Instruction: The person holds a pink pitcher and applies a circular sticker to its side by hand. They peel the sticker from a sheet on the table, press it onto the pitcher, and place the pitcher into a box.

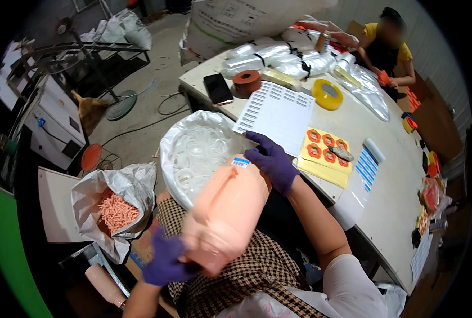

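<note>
A pink plastic jug (222, 212) with a moulded side handle lies tilted over my lap. My left hand (167, 259), in a purple glove and blurred, grips its lower end. At the upper end my right hand (275, 164), also gloved in purple, has its thumb against the jug next to a small blue-and-white barcode label (240, 162). The right index finger reaches out over the edge of a sheet of barcode labels (281, 119) on the table. Behind the jug stands a white-lined container of clear plastic rings (199, 153).
The table (373, 212) holds a phone (218, 89), brown tape (247, 83), yellow tape (327, 94), orange round stickers (326, 153) and plastic rolls (257, 58). A white sack of pink plastic pieces (117, 212) sits left. A co-worker (387, 53) sits beyond the table.
</note>
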Demonstrator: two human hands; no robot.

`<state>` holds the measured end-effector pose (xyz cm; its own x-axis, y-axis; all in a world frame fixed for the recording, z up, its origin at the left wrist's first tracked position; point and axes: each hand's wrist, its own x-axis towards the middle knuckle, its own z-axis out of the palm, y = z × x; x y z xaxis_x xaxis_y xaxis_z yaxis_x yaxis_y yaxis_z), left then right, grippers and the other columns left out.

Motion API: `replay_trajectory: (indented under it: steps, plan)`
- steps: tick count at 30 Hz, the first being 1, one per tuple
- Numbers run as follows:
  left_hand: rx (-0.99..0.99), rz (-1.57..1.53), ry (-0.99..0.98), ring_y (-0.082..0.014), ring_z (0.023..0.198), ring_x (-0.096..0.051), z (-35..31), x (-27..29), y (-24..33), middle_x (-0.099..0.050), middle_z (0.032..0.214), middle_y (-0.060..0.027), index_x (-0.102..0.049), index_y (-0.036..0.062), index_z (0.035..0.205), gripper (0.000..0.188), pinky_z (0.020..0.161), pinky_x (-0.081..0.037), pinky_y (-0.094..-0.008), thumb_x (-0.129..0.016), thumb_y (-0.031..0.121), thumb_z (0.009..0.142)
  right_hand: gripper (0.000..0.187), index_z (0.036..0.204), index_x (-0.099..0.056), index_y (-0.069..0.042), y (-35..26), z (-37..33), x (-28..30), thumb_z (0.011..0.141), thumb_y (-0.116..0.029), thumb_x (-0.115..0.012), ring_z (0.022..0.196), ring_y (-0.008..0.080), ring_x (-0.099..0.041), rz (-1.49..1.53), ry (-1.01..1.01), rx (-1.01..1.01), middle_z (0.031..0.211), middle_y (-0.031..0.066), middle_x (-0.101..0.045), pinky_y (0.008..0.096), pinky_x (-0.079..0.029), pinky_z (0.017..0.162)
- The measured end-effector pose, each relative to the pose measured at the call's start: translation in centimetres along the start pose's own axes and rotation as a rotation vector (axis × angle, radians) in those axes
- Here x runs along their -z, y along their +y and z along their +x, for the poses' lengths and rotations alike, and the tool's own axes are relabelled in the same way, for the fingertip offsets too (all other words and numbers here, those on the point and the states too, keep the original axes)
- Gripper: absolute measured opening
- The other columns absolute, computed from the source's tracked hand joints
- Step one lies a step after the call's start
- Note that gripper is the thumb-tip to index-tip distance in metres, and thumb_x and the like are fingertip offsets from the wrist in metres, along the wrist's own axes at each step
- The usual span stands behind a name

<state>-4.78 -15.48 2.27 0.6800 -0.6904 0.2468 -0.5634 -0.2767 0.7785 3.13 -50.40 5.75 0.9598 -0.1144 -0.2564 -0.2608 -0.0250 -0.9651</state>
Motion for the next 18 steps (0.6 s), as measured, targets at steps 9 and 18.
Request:
replay_trajectory:
  steps: [9, 18]
  plan:
    - [0.148, -0.543, 0.449, -0.0231, 0.112, -0.06, 10.3, 1.5, -6.0, -0.066, 0.12, -0.0154, -0.066, -0.0033, 0.106, 0.029, 0.098, -0.047, -0.0342, -0.05, 0.016, 0.092, 0.033, 0.126, -0.065, -0.004, 8.1, -13.4, 1.6, 0.098, -0.021, -0.062, 0.094, 0.0148, -0.067, -0.434, -0.144, 0.118, 0.111, 0.0112, -0.072, 0.0325, -0.053, 0.085]
    - [0.371, -0.563, 0.116, -0.0107, 0.081, -0.063, 16.2, -2.0, -13.9, -0.073, 0.092, -0.0086, -0.07, -0.0054, 0.095, 0.029, 0.072, -0.05, -0.0261, -0.047, 0.009, 0.086, 0.044, 0.125, -0.066, -0.01, 5.2, -10.2, 19.0, 0.082, -0.005, -0.073, 0.094, 0.031, -0.067, -1.001, 0.563, 0.437, 0.111, 0.0151, -0.068, 0.0369, -0.054, 0.082]
